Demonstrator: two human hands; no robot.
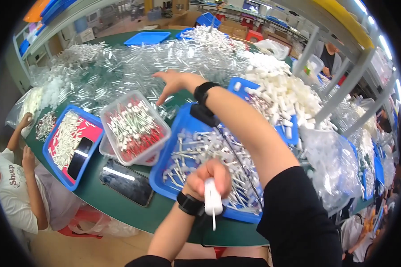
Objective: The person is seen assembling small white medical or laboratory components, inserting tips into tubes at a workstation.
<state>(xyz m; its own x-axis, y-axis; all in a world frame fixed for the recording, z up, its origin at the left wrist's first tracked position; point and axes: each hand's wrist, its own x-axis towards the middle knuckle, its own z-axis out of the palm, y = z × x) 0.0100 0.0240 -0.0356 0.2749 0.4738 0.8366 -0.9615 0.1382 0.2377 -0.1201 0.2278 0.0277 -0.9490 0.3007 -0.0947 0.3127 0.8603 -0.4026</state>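
White piece: here it is, a small white piece (212,198) with a thin stem pointing down the frame, low and just right of centre.
Left hand: fingers curled tight, the left hand (201,179) has that piece gripped, above the near part of a big blue tray (156,180).
Right hand: and look, the right hand (176,83) is stretched to upper centre, fingers spread wide, nothing visible in its grasp; whether the fingertips touch anything, I can't tell.
Clear tubes: a great heap of clear tubes (138,64) sprawls across the upper left, right by that hand.
Blue tray: white stemmed parts (200,153) lie jumbled inside, centre frame.
Plastic tub: just left of the tray, a see-through tub (163,132) full of white-and-red sticks.
Phone: a dark phone (127,182) lies flat on the green table (165,221), below the tub.
White caps: piled high at upper right, white caps (283,84).
Neighbour: far left, a person in a white shirt (14,189) sits at the table.
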